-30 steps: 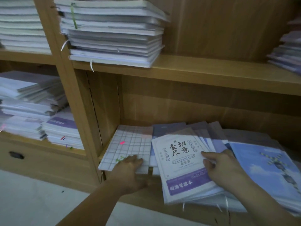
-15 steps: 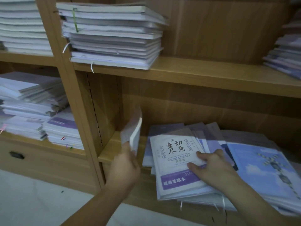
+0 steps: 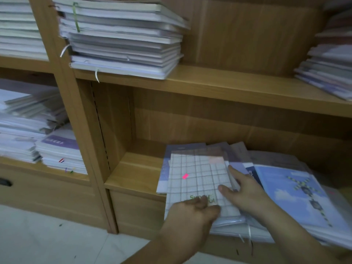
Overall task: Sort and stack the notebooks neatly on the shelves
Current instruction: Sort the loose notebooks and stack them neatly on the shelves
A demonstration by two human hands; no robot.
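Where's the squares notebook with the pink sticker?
In the head view, the grid notebook lies atop the pile on the lower shelf, left of the sky-blue notebook; the left hand holds its near edge.

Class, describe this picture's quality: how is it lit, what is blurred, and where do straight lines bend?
Head view: dim, even light, no strong glare; deep shadow beneath the upper shelf board; the notebook stacks at far left are smeared, the checked notebook is sharper; the shelf upright leans from wide-angle distortion.
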